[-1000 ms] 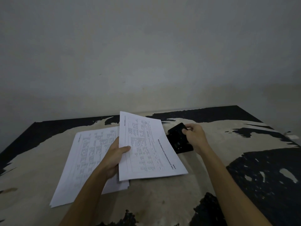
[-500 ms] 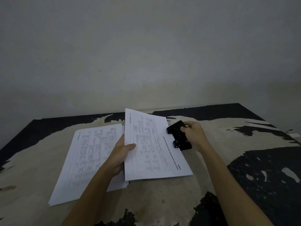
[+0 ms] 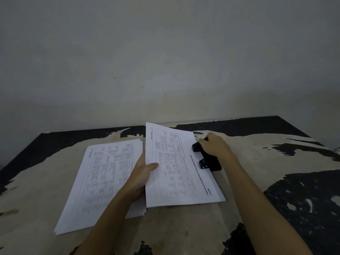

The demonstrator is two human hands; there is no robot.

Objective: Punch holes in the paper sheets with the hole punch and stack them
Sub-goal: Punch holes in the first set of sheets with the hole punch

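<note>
near the middle of the frame, the left hand (image 3: 142, 174) pinches a printed paper sheet (image 3: 180, 168) at its left edge: the thumb (image 3: 152, 165) lies flat on top of the page and the other fingers are curled out of sight beneath it, so the grip is narrow, closed on the paper. this sheet is held slightly raised and tilted, its right edge reaching into the black hole punch (image 3: 207, 157) just right of centre. two small black blocks of the punch sit over the paper's margin. the right hand (image 3: 214, 146) rests on top of the punch, palm down, fingers bent and close together over its far end, pressing on or gripping the lever; which of the two i cannot tell. left of centre, a stack of printed sheets (image 3: 99, 179) lies flat on the table (image 3: 276, 162), partly under the left wrist and touching the held sheet's left side. the tabletop is pale with dark, worn patches, set against a plain wall (image 3: 165, 61).
</note>
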